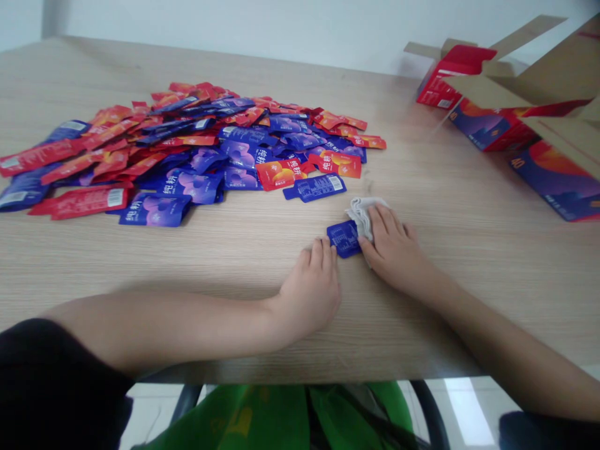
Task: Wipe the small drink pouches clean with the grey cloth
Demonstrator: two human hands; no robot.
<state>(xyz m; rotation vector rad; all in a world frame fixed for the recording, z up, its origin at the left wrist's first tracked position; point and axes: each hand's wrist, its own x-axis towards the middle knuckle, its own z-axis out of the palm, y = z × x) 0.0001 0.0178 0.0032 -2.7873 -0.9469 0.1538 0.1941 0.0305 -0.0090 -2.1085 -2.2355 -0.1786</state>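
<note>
A small blue sachet (343,239) lies flat on the table, its printed side up. My left hand (315,284) has its fingers closed at the sachet's left end, holding it there. A folded whitish cloth (363,215) is under the fingers of my right hand (394,250), pressed onto the right part of the sachet, which it hides. Just beyond my hands another blue sachet (316,187) lies at the near edge of a heap of red and blue sachets (244,140).
Open cardboard boxes stand on the right: a small red one (438,87) at the back, then a blue and red box (492,125) and a larger one (557,178) nearer. The wooden table (210,262) meets a pale wall behind. Something green (262,415) is below the table's front edge.
</note>
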